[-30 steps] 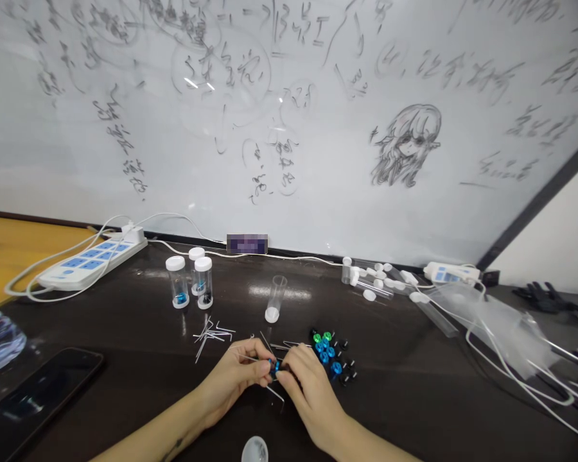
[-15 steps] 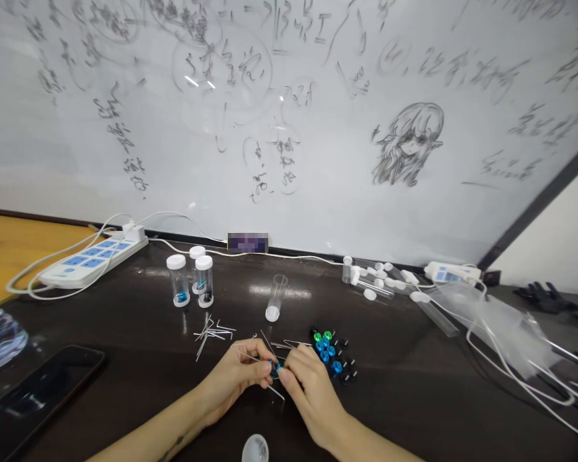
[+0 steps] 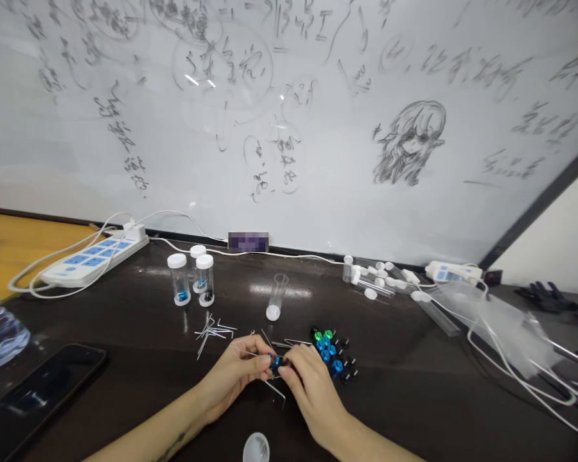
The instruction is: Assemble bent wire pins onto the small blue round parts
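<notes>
My left hand [image 3: 238,369] pinches a small blue metal piece [image 3: 275,362] between thumb and fingertips. A thin metal rod runs along those fingers. My right hand [image 3: 309,380] is closed against the same piece from the right, at its dark end; its fingertips partly hide it. Just below the fingers shows a thin L-shaped metal rod [image 3: 277,391]; I cannot tell whether it is held. To the right lie several small blue pieces [image 3: 324,354], green pieces [image 3: 327,335] and black screw-like pieces [image 3: 345,377]. Several bent rods [image 3: 212,332] are piled to the left.
Capped clear tubes [image 3: 178,279] stand at back left. An upright open tube [image 3: 278,296] is ahead of my hands, a clear cup-like piece [image 3: 256,448] nearer me. Around are a phone [image 3: 43,398], a bottle [image 3: 0,333], a power strip [image 3: 91,260], and white caps [image 3: 380,274] with tubes.
My fingers have shifted slightly around the blue piece, so more of it shows between my hands. Both hands stay in nearly the same place.
</notes>
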Tool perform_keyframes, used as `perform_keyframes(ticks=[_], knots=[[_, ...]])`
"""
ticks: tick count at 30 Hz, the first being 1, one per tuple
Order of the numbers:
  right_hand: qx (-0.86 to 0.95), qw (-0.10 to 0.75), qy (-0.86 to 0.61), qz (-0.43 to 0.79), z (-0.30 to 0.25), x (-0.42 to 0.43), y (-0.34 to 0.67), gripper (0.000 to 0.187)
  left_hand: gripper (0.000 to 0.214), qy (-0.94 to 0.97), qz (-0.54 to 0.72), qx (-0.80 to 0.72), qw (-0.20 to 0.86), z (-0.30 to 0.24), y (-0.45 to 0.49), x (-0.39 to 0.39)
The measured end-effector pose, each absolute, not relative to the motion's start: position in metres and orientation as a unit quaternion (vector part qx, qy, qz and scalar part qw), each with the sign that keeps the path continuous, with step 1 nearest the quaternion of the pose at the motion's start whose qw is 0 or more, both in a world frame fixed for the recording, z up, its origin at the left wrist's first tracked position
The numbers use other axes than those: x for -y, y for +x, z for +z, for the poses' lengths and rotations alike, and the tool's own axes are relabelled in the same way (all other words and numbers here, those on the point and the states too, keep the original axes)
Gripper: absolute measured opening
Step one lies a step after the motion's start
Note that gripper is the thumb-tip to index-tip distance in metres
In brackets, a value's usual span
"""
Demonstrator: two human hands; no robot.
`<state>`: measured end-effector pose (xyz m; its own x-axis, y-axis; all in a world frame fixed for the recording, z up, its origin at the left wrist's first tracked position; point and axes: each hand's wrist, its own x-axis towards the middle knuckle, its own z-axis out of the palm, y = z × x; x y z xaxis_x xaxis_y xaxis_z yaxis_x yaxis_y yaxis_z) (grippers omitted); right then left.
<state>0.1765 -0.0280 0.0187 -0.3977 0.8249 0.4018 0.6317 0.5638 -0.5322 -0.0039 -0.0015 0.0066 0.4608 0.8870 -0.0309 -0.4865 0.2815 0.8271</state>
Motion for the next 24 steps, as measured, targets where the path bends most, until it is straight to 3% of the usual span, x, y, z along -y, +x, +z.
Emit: perform_keyframes(ticks=[5,11,18,20,24], knots=[[0.814,0.352,-0.433,0.163,0.0159,0.0262,0.1769,0.010,0.010,0.383,0.458,-0.250,0.762,0.0070,-0.0043,0.0009],[0.829,0.324,-0.422,0.171,0.0180,0.0254,0.1779,0.036,0.011,0.401,0.439,-0.251,0.764,0.0075,-0.0045,0.0018],[0.814,0.361,-0.426,0.159,0.0177,0.0259,0.1755,0.004,0.012,0.387,0.457,-0.259,0.758,0.0083,-0.0042,0.0013],[0.814,0.353,-0.432,0.163,0.0173,0.0258,0.1758,0.009,0.012,0.388,0.457,-0.258,0.757,0.0090,-0.0041,0.0018],[0.824,0.313,-0.434,0.187,0.0166,0.0246,0.1774,0.035,0.012,0.401,0.446,-0.255,0.759,0.0096,-0.0040,0.0036]])
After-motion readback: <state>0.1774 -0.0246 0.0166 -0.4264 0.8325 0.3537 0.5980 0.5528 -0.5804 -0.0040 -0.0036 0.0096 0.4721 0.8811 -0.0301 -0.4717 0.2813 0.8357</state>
